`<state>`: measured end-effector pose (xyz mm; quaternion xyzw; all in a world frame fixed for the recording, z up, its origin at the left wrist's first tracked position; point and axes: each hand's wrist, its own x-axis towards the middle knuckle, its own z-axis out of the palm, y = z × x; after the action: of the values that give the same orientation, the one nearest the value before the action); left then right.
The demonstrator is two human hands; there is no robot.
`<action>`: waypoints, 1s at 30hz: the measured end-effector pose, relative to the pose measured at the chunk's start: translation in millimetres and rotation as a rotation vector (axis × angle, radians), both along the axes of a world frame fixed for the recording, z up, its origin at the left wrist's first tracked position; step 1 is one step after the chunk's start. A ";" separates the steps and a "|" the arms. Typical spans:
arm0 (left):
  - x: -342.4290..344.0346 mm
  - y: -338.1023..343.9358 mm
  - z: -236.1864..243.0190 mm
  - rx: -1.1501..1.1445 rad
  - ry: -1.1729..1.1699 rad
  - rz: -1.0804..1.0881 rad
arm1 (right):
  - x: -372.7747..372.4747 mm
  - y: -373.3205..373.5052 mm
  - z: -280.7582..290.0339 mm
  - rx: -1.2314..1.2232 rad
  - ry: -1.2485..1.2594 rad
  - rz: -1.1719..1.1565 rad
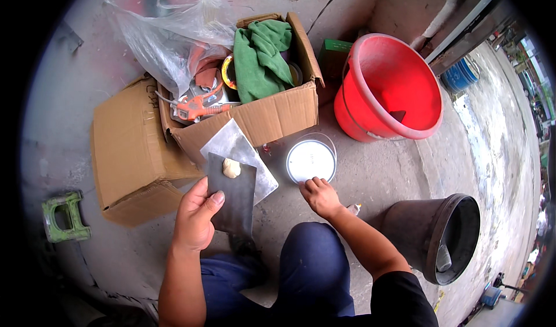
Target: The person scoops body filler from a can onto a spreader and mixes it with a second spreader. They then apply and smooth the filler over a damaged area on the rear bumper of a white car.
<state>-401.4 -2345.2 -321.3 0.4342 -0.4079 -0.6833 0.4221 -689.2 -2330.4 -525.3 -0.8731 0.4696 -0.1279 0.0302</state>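
Your left hand [196, 217] has its thumb pressed on the face of a dark flat metal plate [233, 195] and the fingers curled behind it, so it's a firm pinch grip, plate tilted up toward you. A small beige blob of putty [231, 167] sits near the plate's far edge, so that much looks scooped and ready, nothing spread or mixed on it yet as far as I can tell.

Your right hand [320, 196] is holding nothing, fingers loosely bent, fingertips just at the near rim of the round white-topped tin [311, 160] on the concrete floor. Can't tell if that white top is a lid or the filler itself.

Just left of the tin, a shiny silver metal sheet [237, 153] leans against the open cardboard box [272, 116]. A green cloth [262, 55] and an orange-handled tool [197, 108] sit in that box. Right of the tin behind it is a red plastic bucket [388, 87]; a dark bucket [437, 237] stands nearer you on the right.
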 end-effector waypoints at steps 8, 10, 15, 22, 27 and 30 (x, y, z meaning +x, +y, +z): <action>-4.5 -1.6 -6.8 -0.017 -0.007 0.042 | -24.9 9.1 -21.0 0.002 -0.278 -0.229; -2.8 2.7 -4.6 -0.019 0.020 0.043 | -54.2 18.9 -26.6 0.013 -0.464 -0.575; 0.3 2.5 -8.7 -0.046 -0.077 0.079 | -128.3 90.2 -122.8 0.251 -0.812 -1.458; -16.4 -2.9 -10.5 -0.057 -0.109 -0.017 | -102.4 139.5 -186.0 0.367 -0.716 -1.667; -29.3 2.3 -8.9 -0.081 -0.142 0.042 | -104.0 124.7 -176.5 0.302 -0.755 -1.681; -37.6 1.7 -6.8 -0.092 -0.108 -0.009 | -97.3 129.2 -176.2 0.229 -0.676 -1.622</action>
<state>-438.9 -2343.4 -328.0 0.4485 -0.4630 -0.6414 0.4160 -786.5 -2201.2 -701.5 -0.1782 0.9198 -0.3134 0.1547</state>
